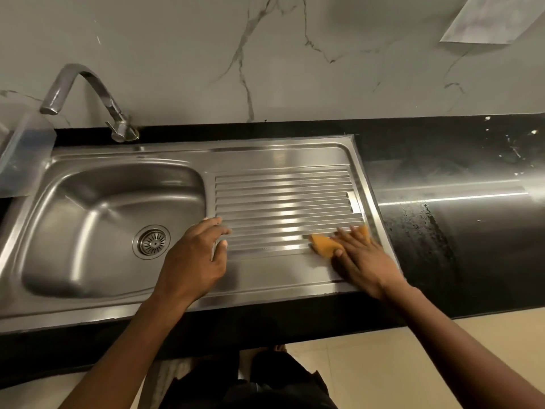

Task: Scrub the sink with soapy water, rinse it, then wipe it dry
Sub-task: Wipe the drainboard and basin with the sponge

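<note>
A stainless steel sink [88, 178] has its basin on the left, with a round drain strainer [151, 241], and a ribbed drainboard [283, 199] on the right. My right hand [364, 259] lies flat on an orange cloth [323, 245] at the drainboard's front right corner, pressing it down. The cloth shows on both sides of the fingers. My left hand [196, 255] rests on the sink between basin and drainboard, fingers loosely spread, holding nothing. A curved metal tap [85, 98] stands behind the basin with no water running.
A black stone counter [457, 231] runs right of the sink, with wet streaks and specks. A marble-patterned wall [265, 54] rises behind. A clear plastic item [23, 154] sits at the far left edge. Beige floor tiles [368, 364] lie below.
</note>
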`<state>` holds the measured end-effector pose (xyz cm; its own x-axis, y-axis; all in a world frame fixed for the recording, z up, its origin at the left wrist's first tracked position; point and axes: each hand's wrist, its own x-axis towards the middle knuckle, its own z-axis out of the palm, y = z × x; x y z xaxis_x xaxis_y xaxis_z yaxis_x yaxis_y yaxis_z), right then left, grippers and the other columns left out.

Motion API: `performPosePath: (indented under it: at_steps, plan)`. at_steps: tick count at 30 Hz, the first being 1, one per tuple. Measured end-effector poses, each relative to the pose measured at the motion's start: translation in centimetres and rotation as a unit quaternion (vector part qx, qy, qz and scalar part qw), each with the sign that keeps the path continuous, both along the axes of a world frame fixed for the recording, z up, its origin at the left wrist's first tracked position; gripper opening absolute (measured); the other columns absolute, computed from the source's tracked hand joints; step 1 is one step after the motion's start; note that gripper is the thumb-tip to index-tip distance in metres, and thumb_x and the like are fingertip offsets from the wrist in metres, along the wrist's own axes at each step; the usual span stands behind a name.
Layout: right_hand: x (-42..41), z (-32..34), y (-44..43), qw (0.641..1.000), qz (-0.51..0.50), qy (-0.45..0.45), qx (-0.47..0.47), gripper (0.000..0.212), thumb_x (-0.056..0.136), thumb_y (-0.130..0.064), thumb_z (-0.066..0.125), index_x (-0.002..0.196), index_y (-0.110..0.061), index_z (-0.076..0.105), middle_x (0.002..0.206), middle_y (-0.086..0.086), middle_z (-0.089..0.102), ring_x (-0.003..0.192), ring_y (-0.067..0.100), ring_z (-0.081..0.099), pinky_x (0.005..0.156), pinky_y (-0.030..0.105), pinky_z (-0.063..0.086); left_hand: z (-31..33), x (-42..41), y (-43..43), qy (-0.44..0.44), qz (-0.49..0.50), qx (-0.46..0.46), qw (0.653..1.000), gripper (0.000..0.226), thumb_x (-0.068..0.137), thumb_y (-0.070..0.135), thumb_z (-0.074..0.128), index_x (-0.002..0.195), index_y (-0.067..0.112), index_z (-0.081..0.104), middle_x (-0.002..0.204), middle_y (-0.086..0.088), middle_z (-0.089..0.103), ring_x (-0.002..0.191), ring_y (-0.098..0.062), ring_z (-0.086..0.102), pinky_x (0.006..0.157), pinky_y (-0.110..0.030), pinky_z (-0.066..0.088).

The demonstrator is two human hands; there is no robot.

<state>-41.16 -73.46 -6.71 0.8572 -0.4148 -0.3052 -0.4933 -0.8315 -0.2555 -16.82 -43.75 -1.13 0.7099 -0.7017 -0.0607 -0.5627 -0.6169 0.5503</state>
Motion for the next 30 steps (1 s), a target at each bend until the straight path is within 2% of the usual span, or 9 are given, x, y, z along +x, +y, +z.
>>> performPosePath:
  at_steps: [2,4,5,9,13,15,19,24,30]
  plan:
    - [1.0,1.8,-0.5,0.992,-0.089,-0.092,0.013,0.051,0.111,-0.054,0.027,0.143,-0.028,0.058,0.146,-0.004,0.059,0.144,0.028,0.046,0.112,0.044,0.040,-0.2,0.1,-0.1,0.000,0.002,0.000,1.000,0.029,0.101,0.024,0.062,0.128,0.028,0.071,0.151,0.008,0.057,0.144,-0.010,0.046,0.110,-0.026,0.035]
    - [2.4,3.3,-1.0,0.968,-0.171,-0.168,0.080,0.054,0.108,-0.060,0.030,0.105,-0.020,0.066,0.098,0.000,0.069,0.097,0.030,0.066,0.077,0.038,0.046,-0.6,0.3,-0.2,0.002,-0.002,-0.003,1.000,0.029,0.100,0.025,0.062,0.127,0.029,0.071,0.151,0.008,0.057,0.143,-0.010,0.047,0.111,-0.028,0.039]
    - [3.2,4.0,-1.4,0.953,-0.203,-0.181,0.133,0.054,0.108,-0.061,0.032,0.101,-0.019,0.065,0.093,0.002,0.068,0.089,0.030,0.066,0.072,0.039,0.047,-0.8,0.3,-0.3,0.005,-0.006,-0.007,1.000,0.029,0.100,0.025,0.062,0.127,0.029,0.071,0.151,0.008,0.057,0.142,-0.010,0.048,0.112,-0.030,0.041]
    - [5.3,5.8,-3.0,0.869,-0.303,-0.162,0.357,0.040,0.109,-0.046,0.045,0.133,-0.017,0.059,0.125,0.005,0.065,0.112,0.029,0.064,0.095,0.047,0.055,-0.9,0.5,-0.9,0.017,-0.029,-0.012,0.999,0.029,0.100,0.024,0.062,0.127,0.028,0.072,0.151,0.010,0.057,0.142,-0.010,0.049,0.113,-0.035,0.044]
    - [5.6,4.7,-4.9,0.823,-0.377,-0.157,0.394,0.034,0.105,-0.040,0.057,0.130,-0.017,0.061,0.127,0.011,0.064,0.113,0.035,0.064,0.096,0.056,0.056,-0.7,0.7,-1.1,0.024,-0.045,-0.020,0.998,0.029,0.100,0.025,0.062,0.126,0.032,0.072,0.151,0.014,0.056,0.142,-0.007,0.048,0.113,-0.034,0.045]
    - [5.5,3.5,-5.6,0.868,-0.386,-0.166,0.264,0.038,0.103,-0.035,0.063,0.135,-0.015,0.060,0.134,0.012,0.064,0.114,0.031,0.065,0.095,0.053,0.057,-0.8,1.0,-1.3,0.024,-0.055,-0.020,0.998,0.029,0.100,0.026,0.062,0.126,0.033,0.071,0.151,0.014,0.056,0.143,-0.008,0.048,0.114,-0.033,0.045]
    - [5.1,2.1,-5.3,0.957,-0.246,-0.149,0.031,0.049,0.101,-0.036,0.062,0.147,-0.023,0.050,0.155,0.001,0.046,0.129,0.026,0.057,0.101,0.049,0.052,-1.0,1.4,-1.8,0.024,-0.070,-0.009,0.997,0.029,0.101,0.025,0.061,0.128,0.031,0.071,0.153,0.013,0.054,0.147,-0.008,0.043,0.114,-0.027,0.036]
    - [5.9,-0.6,-4.8,0.992,-0.121,-0.013,-0.007,0.074,0.105,-0.059,0.041,0.166,-0.029,0.014,0.175,-0.006,0.000,0.159,0.025,0.014,0.123,0.054,0.030,-0.9,1.5,-2.7,0.022,-0.086,0.001,0.996,0.030,0.102,0.028,0.060,0.129,0.031,0.070,0.154,0.012,0.053,0.148,-0.008,0.041,0.114,-0.026,0.033]
    - [5.4,-4.2,-4.3,0.994,-0.096,0.032,-0.035,0.082,0.101,-0.075,0.004,0.160,-0.028,-0.028,0.168,0.004,-0.032,0.156,0.022,-0.027,0.130,0.049,-0.003,-0.9,1.8,-3.1,0.015,-0.100,0.015,0.995,0.033,0.101,0.033,0.060,0.134,0.032,0.067,0.156,0.012,0.052,0.149,-0.008,0.040,0.116,-0.031,0.037]
